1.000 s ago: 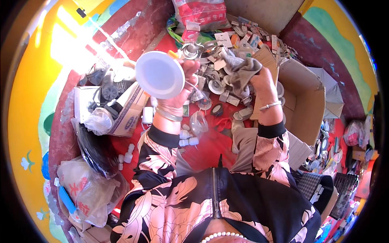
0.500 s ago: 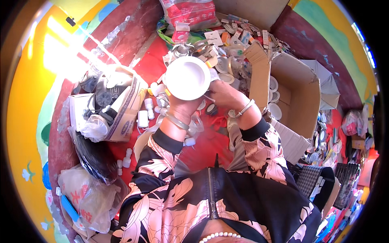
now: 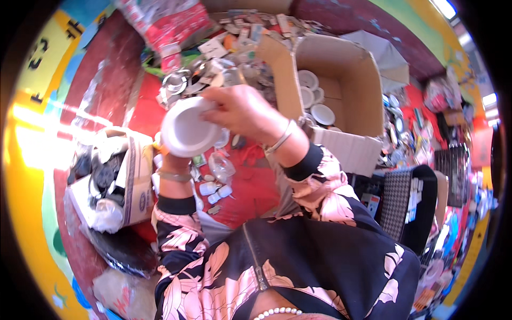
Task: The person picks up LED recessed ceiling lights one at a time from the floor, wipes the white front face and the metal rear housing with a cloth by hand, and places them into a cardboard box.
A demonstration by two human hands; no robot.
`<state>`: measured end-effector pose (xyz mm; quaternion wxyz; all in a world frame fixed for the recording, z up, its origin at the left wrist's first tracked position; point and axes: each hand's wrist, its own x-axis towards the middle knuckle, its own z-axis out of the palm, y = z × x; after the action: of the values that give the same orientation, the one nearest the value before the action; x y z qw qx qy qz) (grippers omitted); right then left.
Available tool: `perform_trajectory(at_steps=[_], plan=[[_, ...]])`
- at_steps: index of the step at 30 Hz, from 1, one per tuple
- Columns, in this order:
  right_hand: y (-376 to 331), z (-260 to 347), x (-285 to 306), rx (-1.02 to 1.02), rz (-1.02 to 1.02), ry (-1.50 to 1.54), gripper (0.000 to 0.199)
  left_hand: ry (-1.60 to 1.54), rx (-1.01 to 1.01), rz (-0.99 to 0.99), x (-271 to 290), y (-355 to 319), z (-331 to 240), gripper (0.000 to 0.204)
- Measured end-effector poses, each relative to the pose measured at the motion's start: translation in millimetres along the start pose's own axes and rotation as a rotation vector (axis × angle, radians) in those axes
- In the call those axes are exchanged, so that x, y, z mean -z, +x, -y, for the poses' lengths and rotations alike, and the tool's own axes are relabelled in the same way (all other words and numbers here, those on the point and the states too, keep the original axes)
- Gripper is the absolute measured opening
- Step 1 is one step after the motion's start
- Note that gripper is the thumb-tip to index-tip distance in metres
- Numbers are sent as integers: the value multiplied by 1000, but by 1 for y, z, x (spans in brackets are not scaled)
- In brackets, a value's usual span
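A round white downlight (image 3: 186, 128) is raised in front of me, its flat face tilted up. My left hand (image 3: 172, 161) supports it from below and behind; the disc covers most of that hand's fingers. At the upper right edge, my right hand (image 3: 234, 111) is closed with its thumb and fingers on the rim. A metal lamp housing with a ring (image 3: 175, 82) lies just beyond the light among loose parts. Beneath my hands, white bulb-like pieces (image 3: 214, 191) and a clear plastic bag (image 3: 221, 166) rest on a red cloth (image 3: 250, 200).
To the right stands an open cardboard box (image 3: 341, 80) with several white round lights inside. A carton of black parts (image 3: 136, 181) is at the left. A red and white package (image 3: 170, 24) and many small boxes lie at the back. A black bin (image 3: 413, 208) stands at the right.
The view has shifted, so the surroundings appear further left. The downlight has tilted, and my right hand has come from behind it onto its upper right rim. My left hand stays beneath it.
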<state>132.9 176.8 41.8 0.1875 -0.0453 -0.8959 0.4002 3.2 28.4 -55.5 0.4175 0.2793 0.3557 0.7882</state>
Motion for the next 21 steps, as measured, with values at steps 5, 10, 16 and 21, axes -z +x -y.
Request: perform_trajectory(at_steps=[5, 10, 16, 21], plan=[[-19, 14, 51, 201, -475, 82, 22, -276, -2, -154, -21, 18, -15, 49], [-36, -33, 153, 248, -696, 169, 16, -167, 120, -312, -6, 20, -12, 59], [-90, -269, 260, -553, -497, -146, 25, -101, 192, -381, -19, 24, 5, 54], [-178, -435, 235, -797, 81, -934, 26, -17, 297, -418, 6, 34, 24, 48]])
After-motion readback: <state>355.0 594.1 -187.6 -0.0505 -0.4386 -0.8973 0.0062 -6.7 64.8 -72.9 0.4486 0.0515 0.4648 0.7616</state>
